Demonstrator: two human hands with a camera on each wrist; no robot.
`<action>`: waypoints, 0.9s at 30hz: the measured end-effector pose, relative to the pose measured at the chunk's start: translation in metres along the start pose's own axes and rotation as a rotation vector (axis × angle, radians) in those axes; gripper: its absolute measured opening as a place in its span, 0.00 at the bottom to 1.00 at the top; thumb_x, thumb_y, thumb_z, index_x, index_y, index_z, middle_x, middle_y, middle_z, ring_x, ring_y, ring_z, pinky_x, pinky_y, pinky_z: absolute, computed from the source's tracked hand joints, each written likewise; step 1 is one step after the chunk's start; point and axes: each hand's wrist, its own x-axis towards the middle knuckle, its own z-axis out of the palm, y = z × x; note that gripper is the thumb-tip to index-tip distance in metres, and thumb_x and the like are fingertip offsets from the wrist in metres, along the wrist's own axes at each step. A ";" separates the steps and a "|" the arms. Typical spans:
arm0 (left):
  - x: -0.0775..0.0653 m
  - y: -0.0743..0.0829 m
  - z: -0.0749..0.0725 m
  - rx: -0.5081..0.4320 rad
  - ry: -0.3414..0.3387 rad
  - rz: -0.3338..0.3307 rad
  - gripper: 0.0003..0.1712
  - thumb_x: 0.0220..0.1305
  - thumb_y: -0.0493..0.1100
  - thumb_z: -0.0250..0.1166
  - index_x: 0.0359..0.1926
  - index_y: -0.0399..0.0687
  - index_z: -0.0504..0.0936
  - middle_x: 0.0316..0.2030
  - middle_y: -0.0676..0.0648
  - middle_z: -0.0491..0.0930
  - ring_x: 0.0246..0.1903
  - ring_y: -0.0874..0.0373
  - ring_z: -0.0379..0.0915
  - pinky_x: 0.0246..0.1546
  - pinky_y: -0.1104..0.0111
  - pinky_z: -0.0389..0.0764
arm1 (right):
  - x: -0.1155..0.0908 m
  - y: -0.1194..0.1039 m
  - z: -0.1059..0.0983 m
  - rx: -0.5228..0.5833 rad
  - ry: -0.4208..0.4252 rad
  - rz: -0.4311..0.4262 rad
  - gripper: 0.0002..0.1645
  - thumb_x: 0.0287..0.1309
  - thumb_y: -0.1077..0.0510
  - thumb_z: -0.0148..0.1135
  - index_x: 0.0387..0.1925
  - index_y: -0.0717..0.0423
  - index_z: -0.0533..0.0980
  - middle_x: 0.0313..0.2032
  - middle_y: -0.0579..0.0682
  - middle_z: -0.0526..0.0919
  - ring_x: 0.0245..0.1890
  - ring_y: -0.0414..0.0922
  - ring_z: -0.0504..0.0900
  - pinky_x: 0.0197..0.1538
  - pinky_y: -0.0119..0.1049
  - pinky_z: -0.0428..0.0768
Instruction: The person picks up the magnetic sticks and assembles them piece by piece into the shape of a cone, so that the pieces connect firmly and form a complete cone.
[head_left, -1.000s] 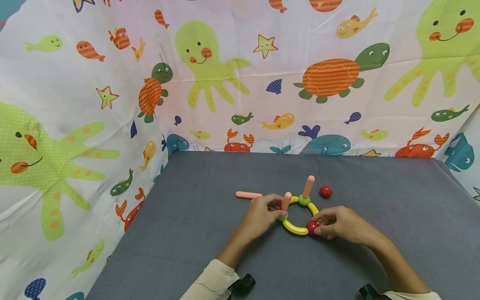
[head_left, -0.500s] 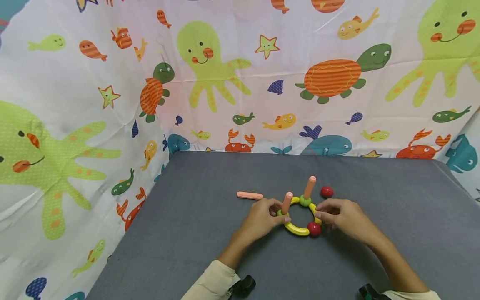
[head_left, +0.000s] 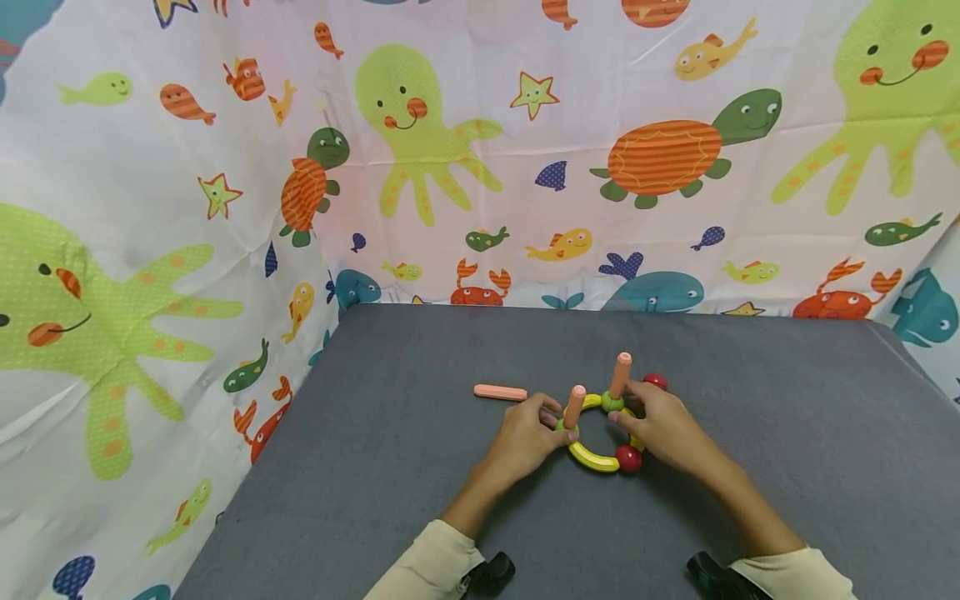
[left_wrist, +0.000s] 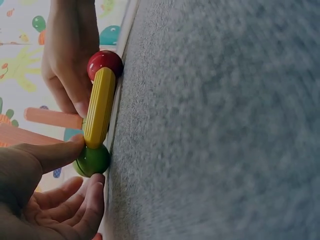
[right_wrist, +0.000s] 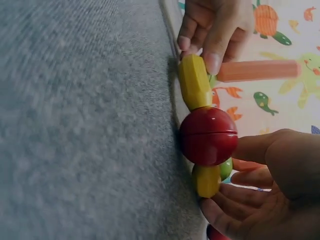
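Note:
A ring of yellow curved pieces (head_left: 594, 461) and balls lies on the grey table. My left hand (head_left: 525, 433) holds the ring's left green ball (left_wrist: 92, 162) between thumb and fingers. A peach stick (head_left: 574, 407) rises from that ball, tilted slightly. At the far right side of the ring, my right hand (head_left: 663, 425) has its thumb and fingers around the far green ball (head_left: 611, 403), where another peach stick (head_left: 620, 375) stands. The ring's red ball (right_wrist: 209, 136) sits at the near right, untouched. Part of the right yellow piece is hidden by the right hand.
A loose peach stick (head_left: 500, 392) lies on the table (head_left: 405, 467) left of the ring. Behind my right hand is a loose red ball (head_left: 656, 381), partly covered. A curtain (head_left: 465, 167) printed with sea animals hangs behind and to the left of the table.
My right hand has left the ring's red ball and moved back along the right yellow piece to the far green ball. My left hand has stayed at the left green ball.

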 end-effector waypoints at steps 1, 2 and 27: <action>0.000 0.000 0.000 -0.002 0.005 0.009 0.25 0.60 0.47 0.82 0.54 0.43 0.84 0.39 0.51 0.86 0.37 0.63 0.81 0.40 0.64 0.83 | 0.001 0.000 0.001 0.000 0.004 -0.006 0.25 0.70 0.56 0.70 0.63 0.63 0.78 0.54 0.60 0.87 0.50 0.55 0.87 0.52 0.55 0.84; 0.000 -0.001 0.000 -0.001 0.009 0.019 0.25 0.60 0.47 0.82 0.54 0.43 0.84 0.39 0.51 0.86 0.36 0.64 0.81 0.40 0.65 0.83 | 0.002 0.000 0.002 0.001 0.011 -0.010 0.22 0.70 0.56 0.70 0.61 0.62 0.80 0.52 0.58 0.87 0.46 0.52 0.86 0.48 0.51 0.84; 0.021 0.008 0.000 0.093 -0.052 0.118 0.14 0.61 0.44 0.81 0.45 0.44 0.89 0.35 0.53 0.86 0.33 0.67 0.76 0.37 0.72 0.79 | -0.021 0.015 -0.006 -0.062 0.120 0.022 0.13 0.63 0.55 0.77 0.45 0.58 0.86 0.33 0.48 0.83 0.31 0.43 0.76 0.32 0.34 0.73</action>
